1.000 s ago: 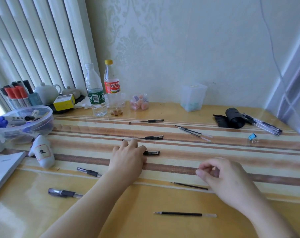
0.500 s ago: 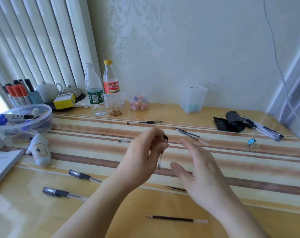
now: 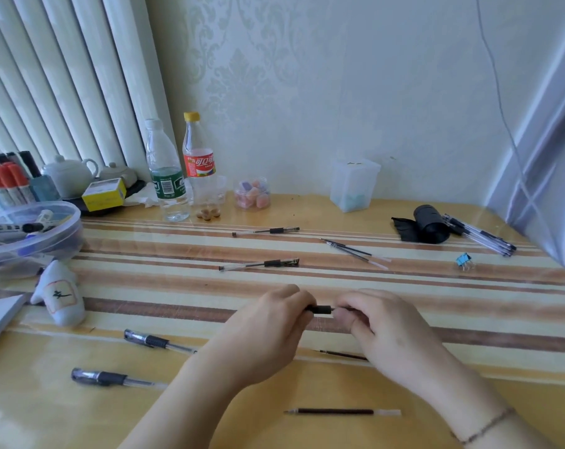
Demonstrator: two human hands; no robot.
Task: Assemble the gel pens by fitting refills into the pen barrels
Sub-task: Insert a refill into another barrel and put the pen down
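- The left hand [image 3: 268, 332] and the right hand [image 3: 381, 325] meet over the striped table [image 3: 469, 319], each pinching one end of a gel pen [image 3: 320, 309] — only its short black middle section shows between the fingertips.
- Both grips are narrow pinches closed on the pen; I judge they sit at opposite ends so the two parts can be twisted or pushed along one line.
- The pen's long axis runs left to right, level with the table's stripes. Which end carries the tip I cannot tell; the fingers hide both.
- Just below the grip, toward the person, a loose refill [image 3: 341, 354] lies partly under the right hand, and a second refill [image 3: 342, 412] lies nearer still, tip to the left — probably the next ones to go in.
- Beyond the grip lie two clear pen barrels [image 3: 258, 264] and [image 3: 266, 231], both roughly parallel to the held pen.
- Left of the grip and nearer the person lie two capped pens [image 3: 158, 342] and [image 3: 109, 378], seemingly finished.
- Far right of the grip, a bundle of pens [image 3: 481, 236] rests beside a black roll [image 3: 428, 223].
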